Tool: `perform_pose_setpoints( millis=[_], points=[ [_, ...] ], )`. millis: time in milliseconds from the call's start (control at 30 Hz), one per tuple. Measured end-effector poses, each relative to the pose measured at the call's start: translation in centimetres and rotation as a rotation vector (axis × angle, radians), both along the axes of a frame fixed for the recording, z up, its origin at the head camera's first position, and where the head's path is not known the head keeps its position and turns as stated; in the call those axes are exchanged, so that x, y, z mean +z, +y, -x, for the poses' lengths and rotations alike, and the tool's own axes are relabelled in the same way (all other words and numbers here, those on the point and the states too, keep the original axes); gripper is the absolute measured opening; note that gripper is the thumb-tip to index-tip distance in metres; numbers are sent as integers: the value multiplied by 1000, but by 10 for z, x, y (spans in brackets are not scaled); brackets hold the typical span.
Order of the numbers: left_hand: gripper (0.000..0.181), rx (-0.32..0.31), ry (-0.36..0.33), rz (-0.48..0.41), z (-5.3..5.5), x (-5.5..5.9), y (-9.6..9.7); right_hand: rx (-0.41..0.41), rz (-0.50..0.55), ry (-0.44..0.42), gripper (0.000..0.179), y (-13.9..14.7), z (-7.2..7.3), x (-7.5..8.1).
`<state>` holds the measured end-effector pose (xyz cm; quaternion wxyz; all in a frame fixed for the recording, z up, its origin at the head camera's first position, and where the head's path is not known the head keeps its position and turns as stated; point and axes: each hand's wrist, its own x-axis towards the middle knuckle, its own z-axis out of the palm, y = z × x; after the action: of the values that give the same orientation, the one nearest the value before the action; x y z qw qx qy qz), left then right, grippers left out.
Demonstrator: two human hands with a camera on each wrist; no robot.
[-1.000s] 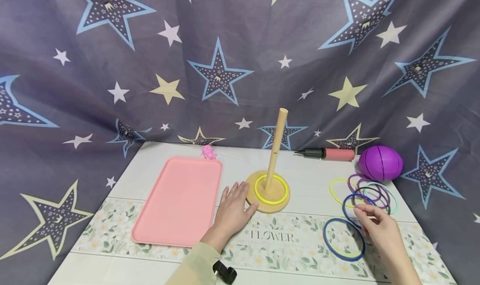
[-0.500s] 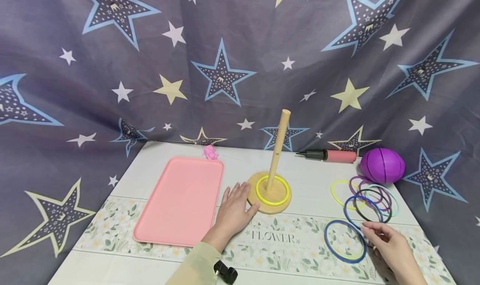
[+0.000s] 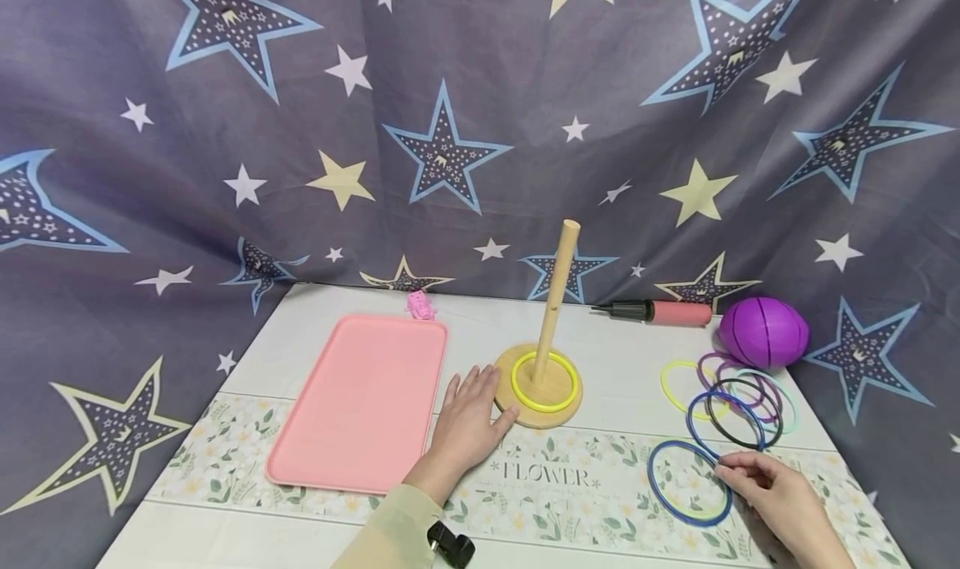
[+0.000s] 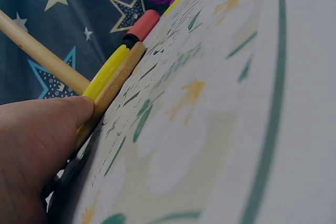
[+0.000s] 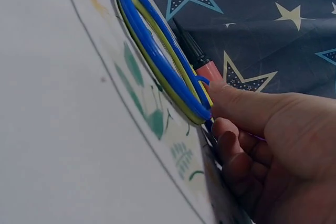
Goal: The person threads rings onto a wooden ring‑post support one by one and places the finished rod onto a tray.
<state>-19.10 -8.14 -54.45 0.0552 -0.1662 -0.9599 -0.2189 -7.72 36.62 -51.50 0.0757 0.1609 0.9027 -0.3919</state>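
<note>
My right hand (image 3: 776, 498) is at the right edge of the front blue ring (image 5: 149, 51), thumb and curled fingers pinching its rim. This ring lies over a yellow-green ring (image 3: 678, 505) on the table. My left hand (image 3: 465, 419) lies flat beside the round wooden base (image 3: 555, 390), its thumb (image 4: 84, 108) touching the base's edge. From that base rises a wooden peg (image 3: 557, 302), with a bright yellow ring (image 3: 546, 407) around its foot. Another blue ring (image 3: 690, 423) lies just behind the front one, overlapping a black ring (image 3: 781, 426).
Purple rings (image 3: 701, 373), a mint ring (image 3: 797, 415) and a yellow ring (image 3: 663, 383) overlap at the right. Behind them sit a purple ball (image 3: 763, 332) and a red-and-black hand pump (image 3: 678, 312). A pink tray (image 3: 360, 402) lies left, a small pink toy (image 3: 421, 306) behind it.
My right hand has let go of the rear blue ring, which now lies flat on the pile. It has come nearer, to the front blue ring's edge. The left hand stays put.
</note>
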Motion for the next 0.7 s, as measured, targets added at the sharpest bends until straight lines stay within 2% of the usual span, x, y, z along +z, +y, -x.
perform_pose_setpoints(
  millis=[533,700],
  points=[
    [81,-4,10,-3,-1,0,0,38,-68,-2,53,-1,4,-3],
    [80,-6,16,-10,-1,0,0,42,-106,25,46,-4,4,-2]
  ],
)
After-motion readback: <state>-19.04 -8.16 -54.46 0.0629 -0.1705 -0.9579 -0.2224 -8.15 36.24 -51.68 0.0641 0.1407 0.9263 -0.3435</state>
